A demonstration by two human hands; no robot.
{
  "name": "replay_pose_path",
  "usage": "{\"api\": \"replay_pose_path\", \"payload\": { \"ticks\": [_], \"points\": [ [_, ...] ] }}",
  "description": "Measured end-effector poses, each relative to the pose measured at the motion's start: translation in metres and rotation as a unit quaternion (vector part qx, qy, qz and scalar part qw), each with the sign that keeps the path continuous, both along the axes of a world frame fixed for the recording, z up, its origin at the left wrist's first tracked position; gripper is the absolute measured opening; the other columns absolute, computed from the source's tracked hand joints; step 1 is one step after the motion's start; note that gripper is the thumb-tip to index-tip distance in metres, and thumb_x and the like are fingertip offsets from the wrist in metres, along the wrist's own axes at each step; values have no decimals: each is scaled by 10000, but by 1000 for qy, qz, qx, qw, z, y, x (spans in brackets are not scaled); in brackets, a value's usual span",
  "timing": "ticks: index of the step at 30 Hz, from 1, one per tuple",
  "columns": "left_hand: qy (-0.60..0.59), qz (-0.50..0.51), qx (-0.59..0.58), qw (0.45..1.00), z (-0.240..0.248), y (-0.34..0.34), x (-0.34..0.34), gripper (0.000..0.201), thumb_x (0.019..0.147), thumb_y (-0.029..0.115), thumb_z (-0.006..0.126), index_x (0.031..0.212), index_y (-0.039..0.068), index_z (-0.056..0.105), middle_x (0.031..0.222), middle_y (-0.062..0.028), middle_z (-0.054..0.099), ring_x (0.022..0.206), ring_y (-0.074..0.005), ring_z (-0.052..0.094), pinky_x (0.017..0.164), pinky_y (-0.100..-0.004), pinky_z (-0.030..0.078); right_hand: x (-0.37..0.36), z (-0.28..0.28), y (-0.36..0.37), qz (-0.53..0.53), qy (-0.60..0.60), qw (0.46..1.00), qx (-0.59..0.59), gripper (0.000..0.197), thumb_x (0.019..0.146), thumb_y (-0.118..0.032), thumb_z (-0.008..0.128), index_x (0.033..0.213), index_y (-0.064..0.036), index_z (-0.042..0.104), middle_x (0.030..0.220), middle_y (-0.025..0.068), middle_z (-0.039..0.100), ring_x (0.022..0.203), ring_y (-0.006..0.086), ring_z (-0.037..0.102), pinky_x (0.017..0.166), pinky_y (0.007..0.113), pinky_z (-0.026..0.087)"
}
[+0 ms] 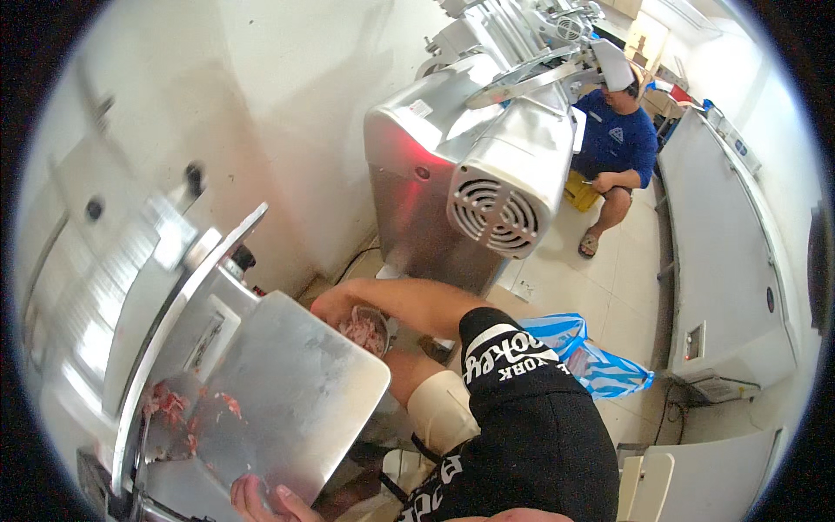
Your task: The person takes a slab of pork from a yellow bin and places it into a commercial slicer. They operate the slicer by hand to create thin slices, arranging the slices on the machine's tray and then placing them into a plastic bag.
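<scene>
My right hand (332, 304) reaches down beside a round metal bowl (388, 324) of pinkish sliced meat (359, 331). Its fingers are mostly hidden behind the slicer's plate, so I cannot tell if they grip the rim. At the bottom, my left hand (271, 502) rests its fingertips on the lower edge of the slicer's flat metal plate (296, 383), thumb and fingers apart. The meat slicer (209, 326) stands on the left, with its large round blade (187, 300) edge-on. Red and pink meat scraps (170, 404) lie next to the blade and on the plate.
Another large metal slicer (500, 187) stands ahead, beside the wall. Beyond it a person in a blue shirt (617, 139) sits low. A blue-and-white striped plastic bag (591, 357) lies on the tiled floor at right. A long white chest freezer (726, 235) lines the right side.
</scene>
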State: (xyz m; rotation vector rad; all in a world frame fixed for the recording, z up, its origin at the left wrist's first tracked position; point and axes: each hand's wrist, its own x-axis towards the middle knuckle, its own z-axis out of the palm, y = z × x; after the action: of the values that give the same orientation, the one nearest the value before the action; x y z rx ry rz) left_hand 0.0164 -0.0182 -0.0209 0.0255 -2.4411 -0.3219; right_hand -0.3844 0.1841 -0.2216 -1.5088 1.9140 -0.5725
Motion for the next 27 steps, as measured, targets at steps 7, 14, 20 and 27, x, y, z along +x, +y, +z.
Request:
{"api": "replay_pose_path", "payload": {
  "ticks": [7, 14, 20, 27],
  "points": [
    [70, 5, 98, 993, -21, -2, 6, 306, 868, 108, 642, 1145, -21, 624, 1137, -219, 617, 1074, -417, 578, 978, -516, 446, 87, 61, 15, -264, -254, 912, -184, 456, 940, -375, 614, 1312, -112, 603, 1261, 131, 651, 1144, 294, 625, 974, 398, 500],
    [185, -61, 162, 967, -19, 22, 58, 273, 819, 36, 646, 1086, -11, 621, 1070, -197, 632, 1010, -374, 605, 916, -458, 484, 94, 72, 76, -488, 36, 822, -291, 399, 899, -148, 675, 1278, -52, 595, 1228, 149, 578, 1082, 269, 605, 975, 385, 479],
    [136, 106, 191, 966, -68, -16, 193, 293, 797, -13, 644, 1090, -10, 629, 990, -170, 628, 871, -326, 625, 774, -389, 514, 93, 288, 102, -491, 119, 665, -549, 265, 981, -189, 618, 1173, -8, 603, 1064, 58, 641, 1022, 162, 600, 934, 320, 476],
    [168, 335, 262, 889, -97, -31, 310, 286, 859, -24, 609, 1145, -9, 604, 946, -133, 622, 839, -275, 619, 750, -359, 506, 97, 501, -110, -230, -68, 869, -432, 616, 993, -420, 580, 1476, -70, 426, 1469, 100, 503, 1344, 251, 490, 1127, 427, 351]
  ]
}}
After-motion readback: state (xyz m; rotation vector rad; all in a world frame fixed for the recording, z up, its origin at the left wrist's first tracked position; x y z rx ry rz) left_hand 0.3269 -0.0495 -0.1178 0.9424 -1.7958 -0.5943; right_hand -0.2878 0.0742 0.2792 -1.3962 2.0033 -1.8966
